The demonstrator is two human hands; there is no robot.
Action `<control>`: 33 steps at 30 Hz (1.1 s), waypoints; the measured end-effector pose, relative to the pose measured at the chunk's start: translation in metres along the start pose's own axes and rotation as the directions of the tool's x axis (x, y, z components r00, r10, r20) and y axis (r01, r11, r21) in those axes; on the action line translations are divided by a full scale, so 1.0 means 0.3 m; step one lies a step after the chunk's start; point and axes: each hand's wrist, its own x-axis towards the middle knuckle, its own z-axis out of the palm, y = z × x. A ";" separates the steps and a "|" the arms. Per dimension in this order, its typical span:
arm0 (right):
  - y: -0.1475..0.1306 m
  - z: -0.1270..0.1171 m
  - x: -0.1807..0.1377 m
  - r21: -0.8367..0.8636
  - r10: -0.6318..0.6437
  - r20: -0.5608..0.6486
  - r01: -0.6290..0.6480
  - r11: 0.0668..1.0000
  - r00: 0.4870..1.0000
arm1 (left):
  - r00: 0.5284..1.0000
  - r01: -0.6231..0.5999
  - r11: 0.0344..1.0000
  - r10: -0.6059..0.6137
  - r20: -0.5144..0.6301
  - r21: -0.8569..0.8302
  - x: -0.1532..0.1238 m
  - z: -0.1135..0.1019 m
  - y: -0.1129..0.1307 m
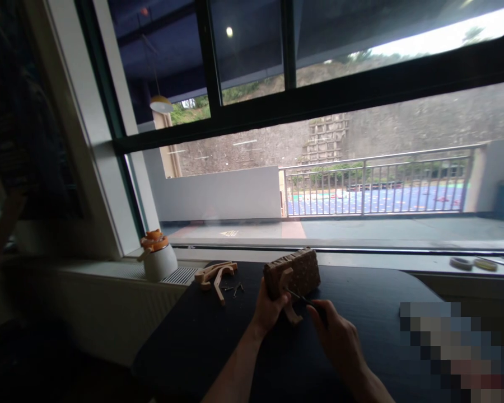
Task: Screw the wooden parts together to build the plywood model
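Observation:
My left hand (267, 310) is closed around a brown padded block (306, 272) and a curved wooden leg (293, 315) set against its near side. The block is tilted above the dark table. In my right hand (338, 333) is a screwdriver (306, 301) with a dark handle; its thin shaft points left at the leg, near my left thumb. Whether the tip sits on a screw is too small to make out. Left of the block, more curved wooden legs (218, 274) lie on the table, with several small screws (236, 289) beside them.
The dark table (373, 313) stands against a window sill. A white jug (161, 264) with an orange lid stands on the ledge at left, above a radiator (147, 319). Two tape rolls (462, 263) lie on the right sill. A blurred patch covers the right corner.

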 end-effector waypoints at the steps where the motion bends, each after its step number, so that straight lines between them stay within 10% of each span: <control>1: 0.000 -0.001 0.002 -0.010 0.013 0.003 -0.013 1.000 1.000 | 1.000 -0.001 1.000 0.001 0.000 0.002 0.000 0.001 0.001; 13: -0.013 -0.003 -0.002 0.063 -0.115 0.077 0.110 0.992 0.990 | 1.000 -0.026 1.000 0.026 -0.008 0.018 0.000 0.007 0.002; 33: -0.003 -0.002 -0.003 0.047 0.012 0.050 -0.014 0.999 0.999 | 0.999 -0.007 1.000 0.007 -0.032 0.007 -0.006 0.011 0.015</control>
